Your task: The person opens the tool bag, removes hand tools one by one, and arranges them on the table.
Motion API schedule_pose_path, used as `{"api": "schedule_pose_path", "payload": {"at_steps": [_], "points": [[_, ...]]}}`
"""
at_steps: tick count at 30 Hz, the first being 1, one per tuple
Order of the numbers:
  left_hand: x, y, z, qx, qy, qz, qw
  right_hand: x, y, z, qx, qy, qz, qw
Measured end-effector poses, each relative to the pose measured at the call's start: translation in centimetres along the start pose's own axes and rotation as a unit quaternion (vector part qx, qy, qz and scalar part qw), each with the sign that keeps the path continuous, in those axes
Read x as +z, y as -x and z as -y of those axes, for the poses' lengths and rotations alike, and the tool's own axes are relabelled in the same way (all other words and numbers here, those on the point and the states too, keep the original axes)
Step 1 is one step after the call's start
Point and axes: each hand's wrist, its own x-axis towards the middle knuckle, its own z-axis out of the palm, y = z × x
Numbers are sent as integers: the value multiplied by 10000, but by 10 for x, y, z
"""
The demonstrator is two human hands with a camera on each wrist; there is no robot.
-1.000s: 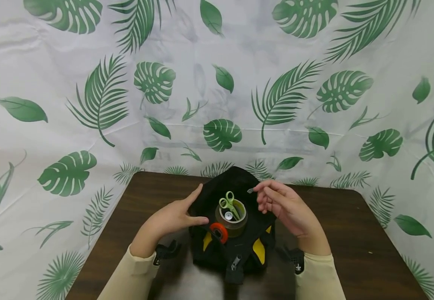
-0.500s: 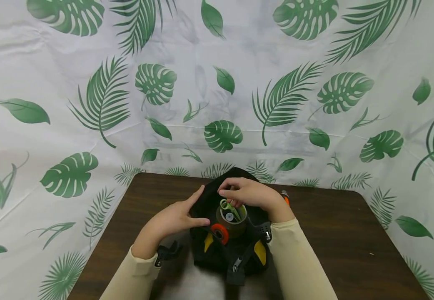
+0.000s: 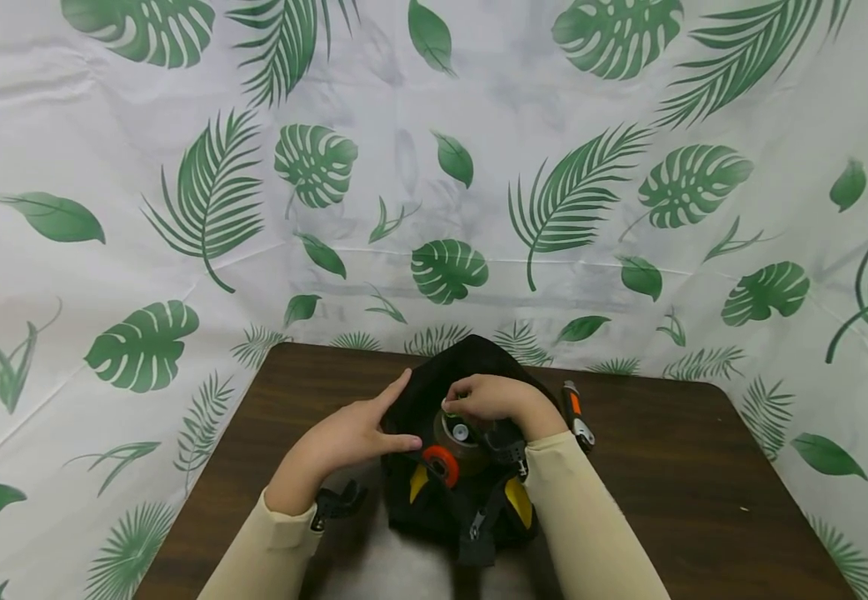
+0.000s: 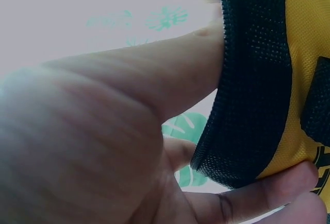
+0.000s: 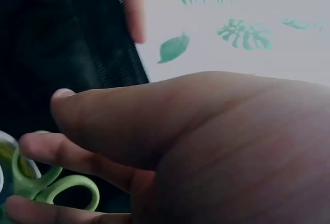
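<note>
Lime-green plastic-handled scissors (image 5: 32,187) lean at the white-cored brown tape roll (image 3: 471,461), in the open mouth of the black fabric bag with yellow panels (image 3: 434,508). Right hand (image 3: 486,397) at the loops, thumb apart from fingers in its wrist view; can't tell if it pinches. Left hand (image 3: 347,437) holds the zip rim, thumb and fingers spread either side. Scissors probably light, stiff, smooth; best hold is the loops. Bag looks soft, likely sags unsupported

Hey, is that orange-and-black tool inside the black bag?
No, the orange-and-black tool lies on the table, to the right of the black bag in the head view.
</note>
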Motion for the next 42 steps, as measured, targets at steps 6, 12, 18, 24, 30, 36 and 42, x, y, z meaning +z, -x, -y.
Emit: {"api": "schedule_pose_path", "payload": {"at_steps": [6,12,18,24,30,36,42], "points": [[0,-1,1,9,17,8,10000,5,2,-2,158,451,9,9989],[1,-1,1,-12,-6,1,10000,10,2,-5,205,342,324,9987],[-2,2,2,-22,-47,-23,10000,12,-3,-7,144,509,254,9983],[-2,4,2,-14,-10,-58,10000,11,3,-5,100,630,-349,9974],[1,1,-1,59,-22,-41,10000,5,19,-6,221,333,-1000,9942],[1,1,0,1,28,10,10000,2,35,-3,97,40,-1737,9847],[0,2,-2,-65,79,8,9999,-4,60,-4,99,-473,-2623,9638]]}}
